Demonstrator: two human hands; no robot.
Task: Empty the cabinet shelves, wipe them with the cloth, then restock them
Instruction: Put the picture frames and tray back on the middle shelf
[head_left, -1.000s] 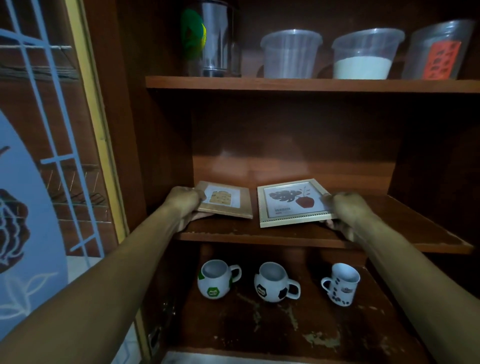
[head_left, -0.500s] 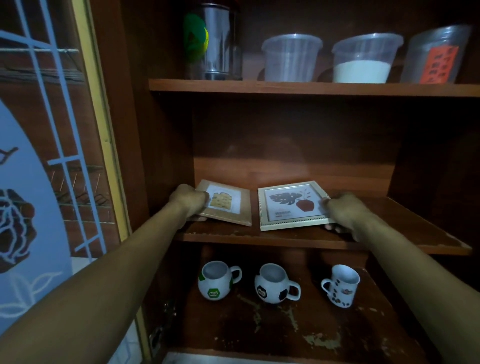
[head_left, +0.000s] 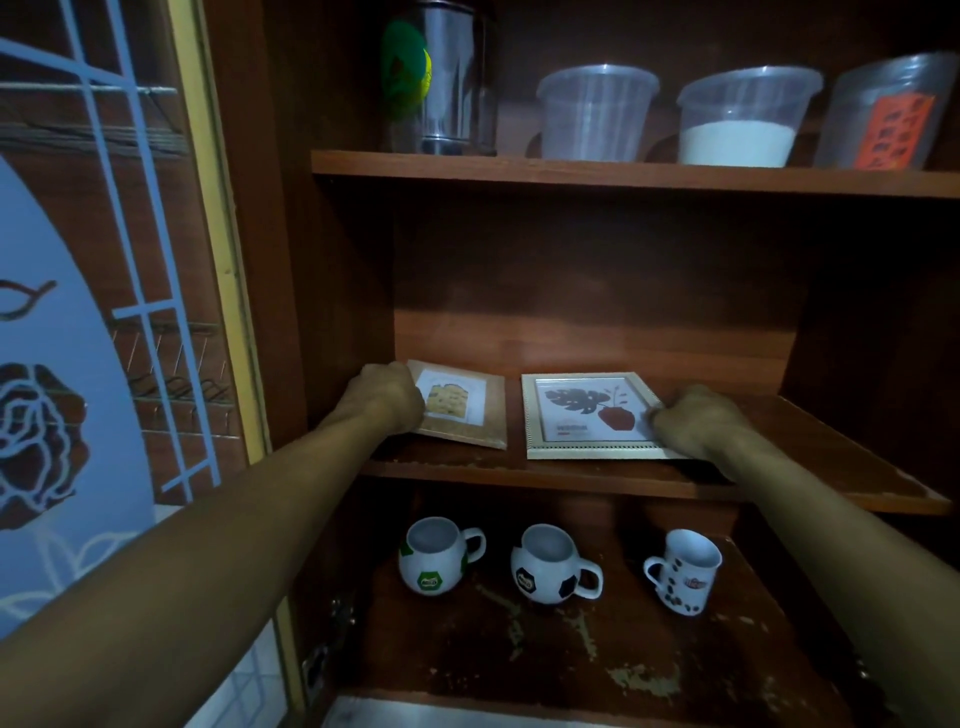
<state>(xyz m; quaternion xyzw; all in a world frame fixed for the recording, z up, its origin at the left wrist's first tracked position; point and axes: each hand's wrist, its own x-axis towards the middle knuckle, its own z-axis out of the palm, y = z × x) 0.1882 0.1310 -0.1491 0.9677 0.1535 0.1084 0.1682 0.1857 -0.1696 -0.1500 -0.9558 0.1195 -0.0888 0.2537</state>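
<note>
Two picture frames lie flat on the middle shelf (head_left: 779, 483) of a brown wooden cabinet. My left hand (head_left: 387, 397) grips the left edge of the brown frame (head_left: 478, 415) with a yellow picture. My right hand (head_left: 696, 421) holds the right edge of the pale frame (head_left: 587, 415) showing a leaf and a red vase. No cloth is in view.
The bottom shelf holds a green-patched mug (head_left: 439, 553), a football mug (head_left: 550, 564) and a spotted mug (head_left: 685, 571). On the top shelf stand a metal canister (head_left: 447, 78) and three clear plastic tubs (head_left: 748, 117). The open glass door (head_left: 104, 338) hangs at the left.
Both hands have slid the two frames a little further back on the middle shelf and laid them flatter. The view has shifted slightly.
</note>
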